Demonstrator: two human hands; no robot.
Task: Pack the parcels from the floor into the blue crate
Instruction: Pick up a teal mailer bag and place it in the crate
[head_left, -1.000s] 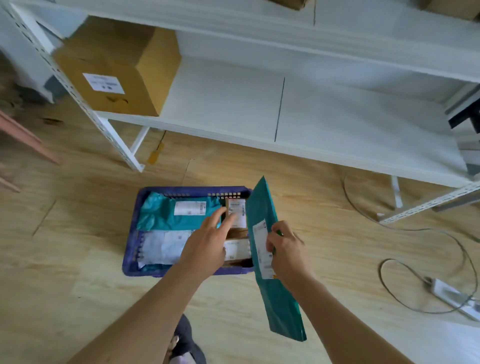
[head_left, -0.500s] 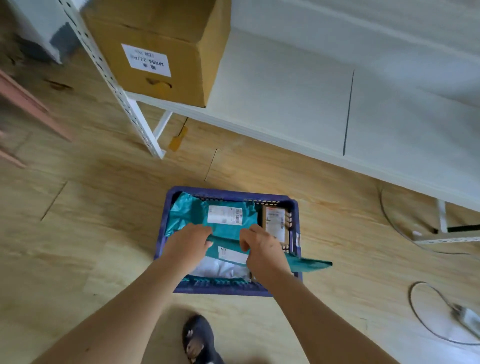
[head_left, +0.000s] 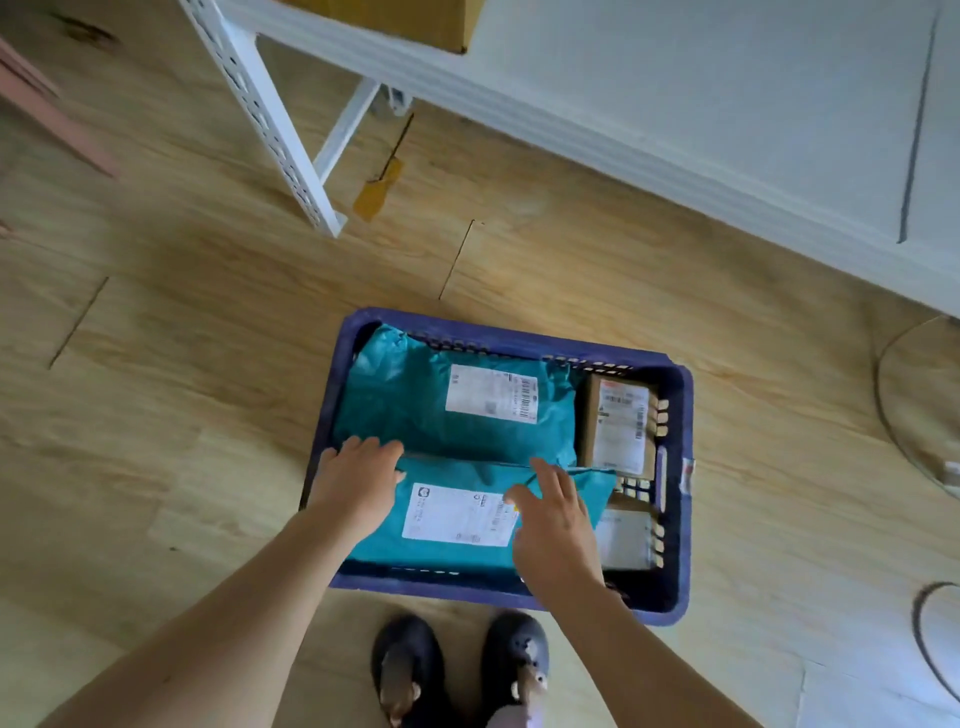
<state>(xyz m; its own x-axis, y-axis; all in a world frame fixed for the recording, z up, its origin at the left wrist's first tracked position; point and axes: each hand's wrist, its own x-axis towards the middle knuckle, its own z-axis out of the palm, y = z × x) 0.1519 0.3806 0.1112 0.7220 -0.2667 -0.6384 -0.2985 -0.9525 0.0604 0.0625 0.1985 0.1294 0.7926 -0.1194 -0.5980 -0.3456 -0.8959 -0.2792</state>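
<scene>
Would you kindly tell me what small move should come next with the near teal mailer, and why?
Probably lift both hands away: the near teal plastic mailer bag already lies flat, label up, inside the blue plastic crate, with the left hand and right hand open over it, gripping nothing.

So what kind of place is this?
Probably a parcel stockroom: labelled teal mailer bags and small boxes lie in a blue crate on the floor, beside white metal shelving holding a cardboard carton.

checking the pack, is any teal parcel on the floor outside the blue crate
No, the far teal parcel and the near teal parcel both lie inside the blue crate.
</scene>
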